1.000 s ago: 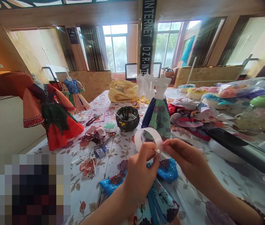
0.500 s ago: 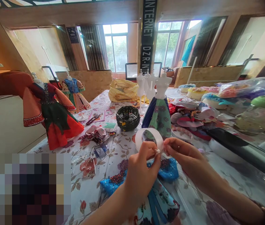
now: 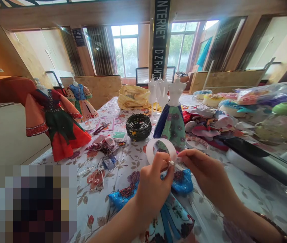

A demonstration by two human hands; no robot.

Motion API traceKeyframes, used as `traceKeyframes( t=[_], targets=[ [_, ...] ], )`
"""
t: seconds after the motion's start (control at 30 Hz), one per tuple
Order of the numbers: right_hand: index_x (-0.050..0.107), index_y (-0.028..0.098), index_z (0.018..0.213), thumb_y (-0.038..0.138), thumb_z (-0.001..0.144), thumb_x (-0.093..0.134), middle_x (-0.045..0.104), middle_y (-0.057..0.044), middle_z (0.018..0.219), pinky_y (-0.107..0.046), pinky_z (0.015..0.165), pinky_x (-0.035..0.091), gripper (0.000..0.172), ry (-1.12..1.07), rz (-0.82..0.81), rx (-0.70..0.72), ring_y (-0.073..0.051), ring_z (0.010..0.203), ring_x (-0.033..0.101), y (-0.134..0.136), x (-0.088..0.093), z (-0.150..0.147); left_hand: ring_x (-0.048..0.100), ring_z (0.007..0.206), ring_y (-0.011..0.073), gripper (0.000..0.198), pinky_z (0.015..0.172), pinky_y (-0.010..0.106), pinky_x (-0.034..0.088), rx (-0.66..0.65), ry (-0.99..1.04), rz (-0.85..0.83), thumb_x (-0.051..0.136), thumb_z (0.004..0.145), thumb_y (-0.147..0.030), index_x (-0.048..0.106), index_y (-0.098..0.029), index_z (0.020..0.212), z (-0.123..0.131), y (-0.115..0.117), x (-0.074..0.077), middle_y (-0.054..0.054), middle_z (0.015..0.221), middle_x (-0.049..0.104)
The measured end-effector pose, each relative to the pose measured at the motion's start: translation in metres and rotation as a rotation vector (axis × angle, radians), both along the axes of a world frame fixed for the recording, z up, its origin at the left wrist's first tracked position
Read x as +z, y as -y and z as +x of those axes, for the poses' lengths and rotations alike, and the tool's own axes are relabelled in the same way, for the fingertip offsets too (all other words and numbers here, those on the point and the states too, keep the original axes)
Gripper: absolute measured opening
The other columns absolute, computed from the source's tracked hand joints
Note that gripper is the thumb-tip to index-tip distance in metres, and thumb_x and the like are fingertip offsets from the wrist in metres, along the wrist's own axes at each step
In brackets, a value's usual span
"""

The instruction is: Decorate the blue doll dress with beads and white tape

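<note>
A long table under a flowered cloth (image 3: 113, 202) carries everything, with a red and green doll gown (image 3: 57, 128) standing at its left edge and a white dress form in a green and blue skirt (image 3: 171, 123) upright near the middle. Right of that lies a heap of fabric pieces (image 3: 209, 125), and left of it sits a dark woven basket (image 3: 138, 127). Near the front edge a blue patterned doll dress (image 3: 168, 209) lies flat beneath the hands. The left hand (image 3: 153, 189) and right hand (image 3: 204, 172) meet above it, fingertips pinched shut from both sides on a white tape roll (image 3: 161, 148) (held upright, just in front of the skirt) and on something tiny and pale at its lower rim.
</note>
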State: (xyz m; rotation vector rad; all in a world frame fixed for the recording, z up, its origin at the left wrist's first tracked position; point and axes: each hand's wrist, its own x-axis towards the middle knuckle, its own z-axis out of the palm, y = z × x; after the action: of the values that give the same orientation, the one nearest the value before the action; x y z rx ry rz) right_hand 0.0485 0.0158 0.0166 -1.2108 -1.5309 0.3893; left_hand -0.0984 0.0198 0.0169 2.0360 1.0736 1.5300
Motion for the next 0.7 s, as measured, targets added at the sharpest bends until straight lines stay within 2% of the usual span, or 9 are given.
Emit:
traceKeyframes(
  t=[0.13,0.3,0.5,0.7],
  targets=[
    [0.064,0.026,0.085,0.039,0.085,0.056,0.073,-0.002,0.081,-0.035,0.063,0.053,0.015,0.066,0.039,-0.109,-0.022,0.072,0.068,0.0016,-0.0034,0.0008,0.071,0.064,0.0115,0.03,0.058,0.016,0.053,-0.026,0.032,-0.02,0.06,0.074,0.0,0.045,-0.024,0.083,0.0007,0.001,0.0001,-0.008,0.066,0.068],
    [0.066,0.025,0.081,0.041,0.084,0.058,0.074,0.0,0.077,-0.031,0.056,0.052,0.018,0.157,0.121,-0.189,-0.019,0.06,0.066,0.0025,-0.0034,0.0,0.07,0.06,0.0105,0.028,0.059,0.016,0.054,-0.068,0.1,-0.097,0.06,0.076,-0.003,0.043,-0.024,0.082,0.0014,0.0013,-0.0014,-0.009,0.061,0.065],
    [0.067,0.026,0.084,0.042,0.085,0.057,0.075,0.0,0.076,-0.028,0.053,0.052,0.019,0.191,0.138,-0.209,-0.018,0.059,0.069,0.0019,-0.0026,-0.0002,0.072,0.066,0.0122,0.027,0.065,0.019,0.056,-0.091,0.166,-0.157,0.061,0.076,-0.005,0.043,-0.024,0.083,0.001,-0.0015,-0.0029,-0.007,0.067,0.069],
    [0.069,0.025,0.079,0.034,0.087,0.059,0.074,-0.002,0.081,-0.028,0.053,0.052,0.016,0.306,0.332,-0.17,-0.019,0.07,0.069,-0.0007,-0.0036,0.0016,0.071,0.065,0.0111,0.027,0.063,0.017,0.056,-0.071,0.178,-0.142,0.061,0.075,-0.004,0.043,-0.024,0.081,0.001,0.0003,-0.0033,-0.007,0.067,0.07]
  ],
)
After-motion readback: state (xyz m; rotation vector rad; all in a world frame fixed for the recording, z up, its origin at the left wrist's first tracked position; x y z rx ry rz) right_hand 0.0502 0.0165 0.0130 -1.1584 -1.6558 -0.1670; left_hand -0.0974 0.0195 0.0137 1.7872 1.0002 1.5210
